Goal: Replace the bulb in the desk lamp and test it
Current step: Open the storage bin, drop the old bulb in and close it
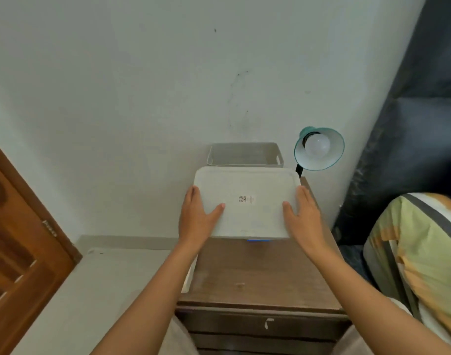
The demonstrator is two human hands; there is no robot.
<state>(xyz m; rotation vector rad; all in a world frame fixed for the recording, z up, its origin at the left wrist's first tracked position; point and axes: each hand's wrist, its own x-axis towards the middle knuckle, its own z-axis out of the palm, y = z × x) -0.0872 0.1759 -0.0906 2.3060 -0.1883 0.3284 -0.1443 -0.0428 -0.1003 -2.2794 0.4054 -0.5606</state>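
A teal desk lamp (pixel 331 160) stands at the back right of a wooden nightstand (pixel 257 278), its shade tilted toward me. A white round bulb (pixel 317 146) sits in the shade, unlit. A white plastic box lid (pixel 247 213) with a small QR sticker is held flat above the nightstand. My left hand (pixel 197 216) grips its left edge, thumb on top. My right hand (pixel 305 216) grips its right edge the same way. A sliver of blue shows under the lid's near edge.
An open white storage bin (pixel 244 155) stands against the wall behind the lid. A brown wooden door (pixel 22 252) is at the left. A striped pillow (pixel 424 252) and dark fabric lie at the right. Drawers front the nightstand below.
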